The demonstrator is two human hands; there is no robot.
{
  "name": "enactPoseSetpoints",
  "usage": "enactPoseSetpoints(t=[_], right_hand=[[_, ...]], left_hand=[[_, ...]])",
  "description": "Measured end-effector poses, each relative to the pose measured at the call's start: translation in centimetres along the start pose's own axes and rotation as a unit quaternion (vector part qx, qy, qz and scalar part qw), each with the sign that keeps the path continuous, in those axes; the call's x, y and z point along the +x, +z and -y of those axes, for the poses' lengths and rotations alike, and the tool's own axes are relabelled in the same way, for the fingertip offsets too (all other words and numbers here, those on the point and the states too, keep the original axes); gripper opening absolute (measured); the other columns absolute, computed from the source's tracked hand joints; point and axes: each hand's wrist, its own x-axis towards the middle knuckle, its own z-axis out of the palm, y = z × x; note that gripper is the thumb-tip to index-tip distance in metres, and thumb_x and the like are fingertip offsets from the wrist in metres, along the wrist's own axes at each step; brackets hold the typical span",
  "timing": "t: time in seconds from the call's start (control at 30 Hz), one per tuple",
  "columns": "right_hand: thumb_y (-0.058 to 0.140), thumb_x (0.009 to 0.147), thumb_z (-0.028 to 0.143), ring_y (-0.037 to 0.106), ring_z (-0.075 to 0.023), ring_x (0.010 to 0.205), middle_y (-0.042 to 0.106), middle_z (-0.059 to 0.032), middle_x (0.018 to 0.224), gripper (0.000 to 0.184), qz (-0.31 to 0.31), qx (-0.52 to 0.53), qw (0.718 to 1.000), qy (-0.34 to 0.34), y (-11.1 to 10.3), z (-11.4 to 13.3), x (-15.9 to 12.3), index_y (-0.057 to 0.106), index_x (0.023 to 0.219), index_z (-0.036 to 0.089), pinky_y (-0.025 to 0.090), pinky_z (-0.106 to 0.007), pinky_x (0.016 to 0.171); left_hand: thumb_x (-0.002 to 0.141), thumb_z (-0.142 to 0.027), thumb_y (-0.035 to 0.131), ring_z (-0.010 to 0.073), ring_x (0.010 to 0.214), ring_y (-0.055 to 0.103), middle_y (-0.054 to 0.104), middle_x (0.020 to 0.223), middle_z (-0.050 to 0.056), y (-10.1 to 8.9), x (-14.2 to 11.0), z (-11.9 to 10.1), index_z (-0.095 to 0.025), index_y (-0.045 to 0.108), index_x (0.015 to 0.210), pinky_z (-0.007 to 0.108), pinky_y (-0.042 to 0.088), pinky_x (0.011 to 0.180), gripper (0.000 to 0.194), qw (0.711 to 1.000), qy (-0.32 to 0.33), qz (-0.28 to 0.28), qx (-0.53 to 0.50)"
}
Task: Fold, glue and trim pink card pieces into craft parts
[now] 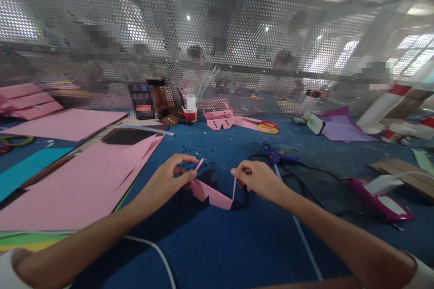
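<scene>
A pair of pink paper glasses (217, 198) is held just above the blue table, its front tilted down to the right. My left hand (174, 174) pinches it at the left, by the fold where one side strip begins. With thumb and fingertips, my right hand (252, 175) grips the other side strip, which stands up from the right end. Beyond my hands, a second pair of pink paper glasses (219, 119) with black dots stands on the table. Scissors (268, 127) with red and yellow handles lie beside it.
Large pink sheets (77, 180) and a blue sheet (30, 169) cover the left side. A blue glue gun (280, 156) with its cord lies right of centre, near a magenta power strip (381, 201). Behind are a cup (190, 113), purple paper (342, 126) and a perforated metal screen (230, 40).
</scene>
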Motion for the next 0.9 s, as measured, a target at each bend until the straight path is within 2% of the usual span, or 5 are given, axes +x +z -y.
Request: enactPoseSetpoints(t=[0.27,0.47,0.53,0.77,0.9], right_hand=[[0.056,0.094,0.039,0.063,-0.0112,0.053,0.070,0.0021,0.066,0.026,-0.014,0.055,0.998,-0.007,0.5,-0.1,0.1,0.066,0.078,0.021,0.043,-0.021,0.054],[0.056,0.093,0.035,0.063,-0.0117,0.057,0.072,0.0012,0.071,0.023,-0.027,0.027,0.999,-0.021,0.4,-0.1,0.4,0.068,0.080,0.021,0.042,-0.022,0.057],[0.056,0.092,0.032,0.063,-0.0124,0.059,0.072,0.0006,0.072,0.020,-0.033,0.013,0.999,-0.025,0.4,0.0,0.5,0.068,0.079,0.021,0.041,-0.023,0.058],[0.060,0.083,0.025,0.062,-0.0142,0.068,0.071,0.0009,0.073,0.011,-0.037,-0.055,0.998,-0.023,0.2,0.3,0.5,0.065,0.074,0.021,0.036,-0.024,0.059],[0.060,0.076,0.021,0.059,-0.0145,0.066,0.070,0.0015,0.070,0.007,-0.054,-0.092,0.994,-0.010,0.5,0.7,0.4,0.063,0.070,0.021,0.032,-0.025,0.058]], left_hand=[[0.079,-0.050,0.074,0.0233,0.073,0.071,0.072,0.078,0.001,0.4,0.0,0.3,-0.021,0.057,0.124,0.037,0.059,0.073,0.055,0.999,-0.021,0.020,-0.042],[0.072,-0.049,0.079,0.0212,0.082,0.070,0.067,0.120,0.009,1.1,-0.3,0.1,-0.019,0.060,0.119,0.036,0.062,0.069,0.059,0.995,-0.039,0.012,-0.090],[0.071,-0.047,0.079,0.0207,0.085,0.069,0.063,0.125,0.009,1.3,-0.4,-0.1,-0.019,0.060,0.119,0.035,0.063,0.068,0.059,0.994,-0.041,0.011,-0.104],[0.071,-0.043,0.080,0.0166,0.074,0.066,0.063,0.101,0.003,1.5,-0.4,-0.2,-0.020,0.059,0.120,0.035,0.063,0.066,0.058,0.990,-0.054,0.033,-0.124],[0.072,-0.043,0.080,0.0157,0.071,0.065,0.064,0.097,0.002,1.6,-0.3,0.1,-0.020,0.058,0.120,0.035,0.062,0.064,0.058,0.990,-0.044,0.041,-0.128]])
